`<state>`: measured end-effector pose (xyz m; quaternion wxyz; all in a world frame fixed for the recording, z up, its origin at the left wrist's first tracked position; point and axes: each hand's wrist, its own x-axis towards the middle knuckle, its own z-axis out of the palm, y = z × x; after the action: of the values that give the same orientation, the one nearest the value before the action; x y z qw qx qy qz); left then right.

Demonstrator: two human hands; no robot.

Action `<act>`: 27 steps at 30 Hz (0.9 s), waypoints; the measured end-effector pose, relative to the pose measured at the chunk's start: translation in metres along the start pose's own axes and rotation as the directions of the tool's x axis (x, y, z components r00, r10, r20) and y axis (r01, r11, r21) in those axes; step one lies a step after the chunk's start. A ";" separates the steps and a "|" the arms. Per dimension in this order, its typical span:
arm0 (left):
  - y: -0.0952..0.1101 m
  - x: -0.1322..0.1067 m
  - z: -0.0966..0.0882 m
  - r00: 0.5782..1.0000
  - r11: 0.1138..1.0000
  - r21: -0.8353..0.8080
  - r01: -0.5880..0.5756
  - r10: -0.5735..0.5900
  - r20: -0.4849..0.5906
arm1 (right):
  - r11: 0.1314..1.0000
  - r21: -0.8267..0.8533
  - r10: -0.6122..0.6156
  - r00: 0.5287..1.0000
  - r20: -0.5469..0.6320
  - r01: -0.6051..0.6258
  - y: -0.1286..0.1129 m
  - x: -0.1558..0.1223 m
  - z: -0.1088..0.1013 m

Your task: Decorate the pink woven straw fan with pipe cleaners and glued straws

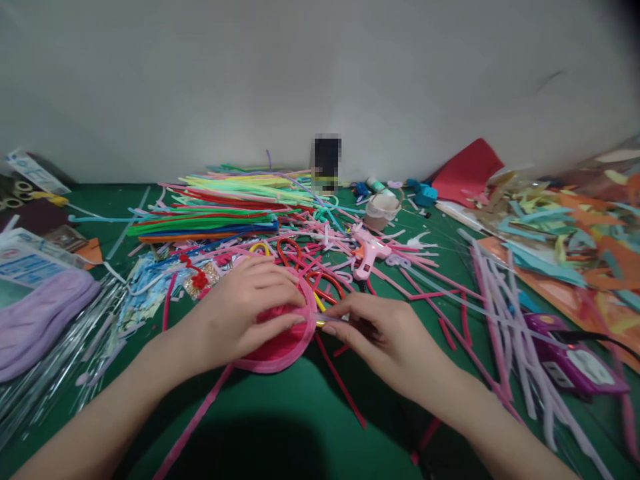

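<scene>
Gripping pink ring (pixel 273 363), left hand (pixel 240 313) fingers curled over | right hand (pixel 385 340) fingers pinch gold-tipped stick (pixel 320 323) | risk: ring may spring if grip eases

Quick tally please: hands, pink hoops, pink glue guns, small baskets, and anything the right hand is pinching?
Hands: 2, left hand and right hand
Pink hoop: 1, held by the left hand
Pink glue gun: 1
Small basket: 1
Thin stick: 1, pinched by the right hand
Total: 6

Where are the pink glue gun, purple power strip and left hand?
pink glue gun (pixel 373 250): head view, on its body.
purple power strip (pixel 560 350): head view, on its top face.
left hand (pixel 240 313): head view, on its back.
</scene>
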<state>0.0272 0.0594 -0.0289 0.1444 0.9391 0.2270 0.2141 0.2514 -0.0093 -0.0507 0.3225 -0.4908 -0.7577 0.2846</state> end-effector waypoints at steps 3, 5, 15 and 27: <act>-0.003 -0.004 -0.004 0.997 1.000 -0.004 0.011 -0.011 -0.073 | 0.990 -0.093 0.108 0.994 -0.012 -0.108 0.011 -0.008 -0.009; -0.003 -0.007 -0.005 0.993 1.000 -0.020 0.021 -0.023 -0.116 | 0.977 -0.172 0.128 0.992 -0.013 -0.128 0.021 -0.010 -0.012; 0.012 -0.013 0.009 0.939 0.940 0.332 -0.082 0.185 -0.290 | 0.940 0.320 0.193 0.961 -0.200 -0.122 -0.022 0.010 0.014; 0.013 -0.015 0.018 0.927 0.878 0.471 -0.086 0.244 -0.286 | 0.988 0.119 0.124 0.965 -0.232 -0.098 -0.025 0.021 0.016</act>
<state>0.0286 0.0378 -0.0447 -0.1367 0.9122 0.2094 0.3247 0.2186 -0.0002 -0.0380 0.4204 -0.5452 -0.6685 0.2811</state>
